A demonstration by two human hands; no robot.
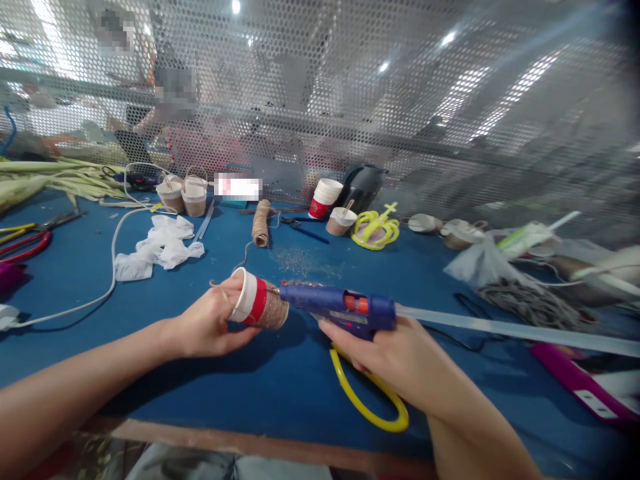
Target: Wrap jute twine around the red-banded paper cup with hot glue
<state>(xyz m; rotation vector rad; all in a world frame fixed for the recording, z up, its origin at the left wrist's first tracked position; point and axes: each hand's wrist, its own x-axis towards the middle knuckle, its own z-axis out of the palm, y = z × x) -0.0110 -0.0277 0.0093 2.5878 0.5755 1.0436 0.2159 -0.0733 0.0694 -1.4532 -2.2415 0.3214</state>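
Note:
My left hand point(213, 323) grips a red and white paper cup point(256, 303) held on its side, its lower half wrapped in brown twine. My right hand point(395, 357) is closed around a blue hot glue gun point(345, 308) with a clear glue stick point(500, 328) sticking out behind it. The gun's nozzle touches the twine-wrapped part of the cup. A yellow cord point(367, 403) loops down from the gun onto the blue table point(280, 387).
A twine spool point(261, 223), two wrapped cups point(183, 195), a stack of paper cups point(324, 198), a yellow crown shape point(376, 229), scissors point(303, 227), crumpled white plastic point(163, 243), a white cable point(113, 260) and red pliers point(27, 243) lie about. A perforated metal screen point(400, 100) stands behind, with people beyond it.

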